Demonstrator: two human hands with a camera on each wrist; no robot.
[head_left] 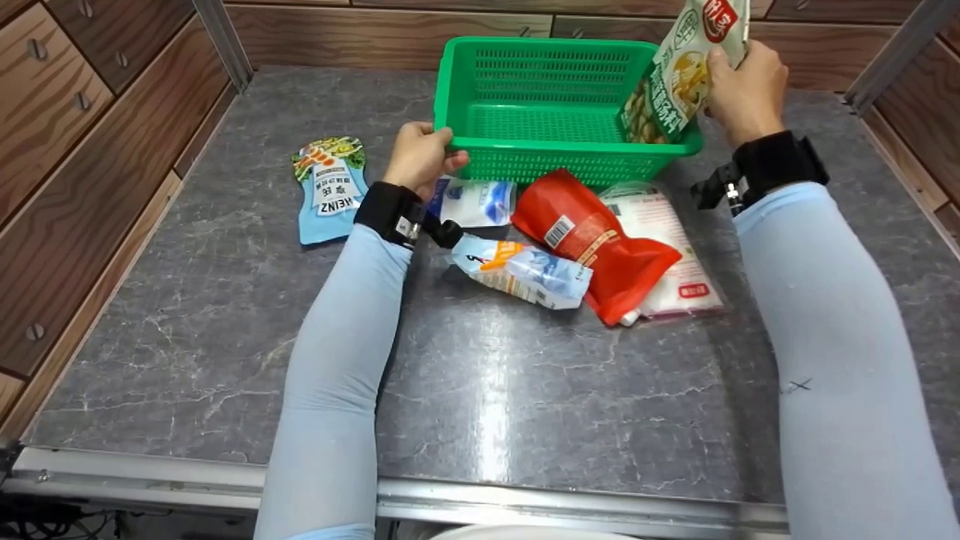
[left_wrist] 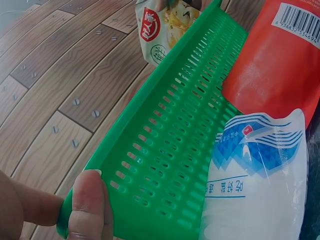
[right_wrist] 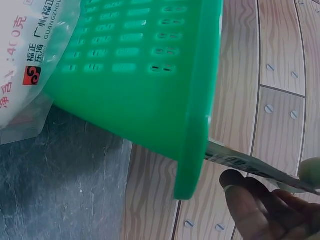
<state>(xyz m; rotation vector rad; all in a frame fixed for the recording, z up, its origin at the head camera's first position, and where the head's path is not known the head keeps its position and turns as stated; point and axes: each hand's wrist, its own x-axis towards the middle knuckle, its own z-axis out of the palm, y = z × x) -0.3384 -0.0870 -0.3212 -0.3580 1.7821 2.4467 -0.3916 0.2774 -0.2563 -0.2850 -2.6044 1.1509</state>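
Note:
A green plastic basket [head_left: 555,145] stands at the back of the table. My left hand [head_left: 420,157] grips its front left corner, with the thumb [left_wrist: 86,207] over the rim in the left wrist view. My right hand [head_left: 752,90] holds a soup-seasoning pouch [head_left: 675,82] with white, green and yellow print by its upper side edge. The pouch leans upright, its lower end inside the basket's right end. In the right wrist view, the pouch [right_wrist: 250,164] shows edge-on beyond the basket's rim, between thumb and fingers.
Before the basket lie a blue-and-white salt bag [head_left: 480,202], a pale blue spouted pouch [head_left: 529,274], a red pouch [head_left: 592,240] and a clear-and-white bag [head_left: 667,255]. A Heinz pouch [head_left: 330,191] lies at left. Wood-patterned walls [head_left: 375,37] border the table.

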